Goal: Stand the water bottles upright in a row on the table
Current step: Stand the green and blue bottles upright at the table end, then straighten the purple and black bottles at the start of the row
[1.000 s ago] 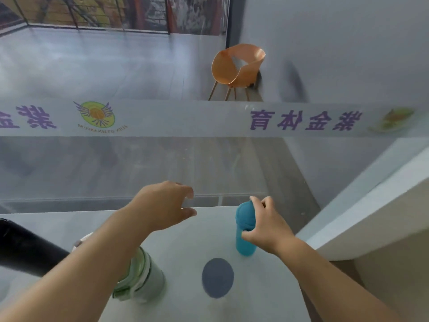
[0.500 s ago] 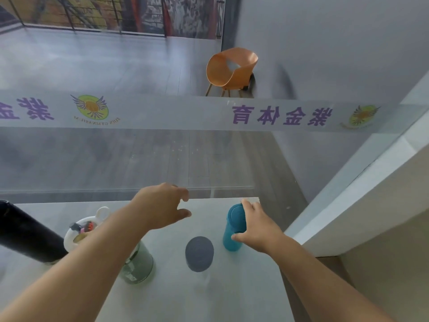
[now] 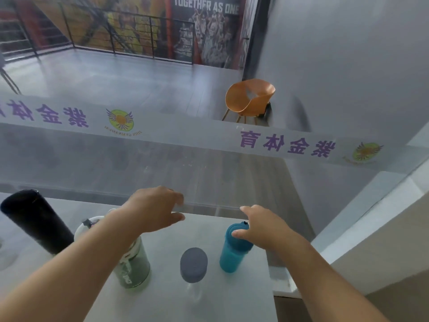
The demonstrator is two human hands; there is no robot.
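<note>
Four bottles on the bench (image 3: 162, 303), all standing on their bases, in a rough row left to right: black bottle (image 3: 34, 219), green bottle (image 3: 134, 270) (white lid, mostly hidden behind the left forearm), clear bottle (image 3: 193, 266) with a grey cap, teal bottle (image 3: 231, 254). Teal bottle nearest the bench's right edge, just beside the clear bottle and apart from it. Black bottle set further back than the other three, near the glass panel (image 3: 185, 173).

Right hand (image 3: 262, 226) over the teal bottle's lid: fingers (image 3: 246, 209) apart and fairly straight, wrapped round nothing, thumb lying across the lid top (cannot tell real contact from overlap).

Left hand (image 3: 153, 210) in the air above the bench's far edge, fingers (image 3: 176, 196) loosely curled, gripping nothing.

On the glass panel: a frosted band with purple characters and a winged logo. Beyond the glass: grey floor, orange chair (image 3: 249, 98) by the wall, black railing (image 3: 130, 38), poster (image 3: 206, 31) reading "TOGETHER AS ONE".
</note>
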